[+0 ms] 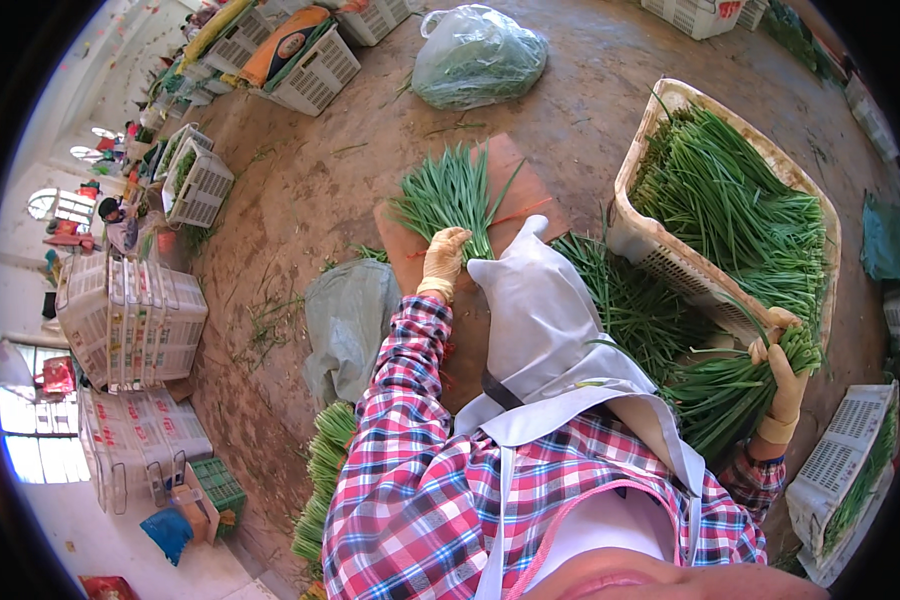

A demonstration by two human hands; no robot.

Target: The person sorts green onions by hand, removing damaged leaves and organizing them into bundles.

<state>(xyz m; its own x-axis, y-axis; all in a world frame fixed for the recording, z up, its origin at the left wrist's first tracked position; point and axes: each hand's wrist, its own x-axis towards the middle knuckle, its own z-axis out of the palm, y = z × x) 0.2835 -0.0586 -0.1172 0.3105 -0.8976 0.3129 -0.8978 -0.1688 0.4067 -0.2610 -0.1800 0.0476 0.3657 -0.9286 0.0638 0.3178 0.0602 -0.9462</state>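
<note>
My gloved left hand is closed at the stem end of a bunch of garlic chives, its fingers curled against the stems. That bunch lies fanned out on a reddish-brown board on the floor, where thin red ties also show. Over on the right, my right hand, gloved too, grips a second bunch of garlic chives by its pale stem ends. Its leaves trail to the left beside a large white crate filled with garlic chives.
Loose chives lie between my apron and the crate. A grey plastic bag sits at my left, with tied bundles nearer me. A filled clear bag stands ahead. Stacked crates and a seated person are far left.
</note>
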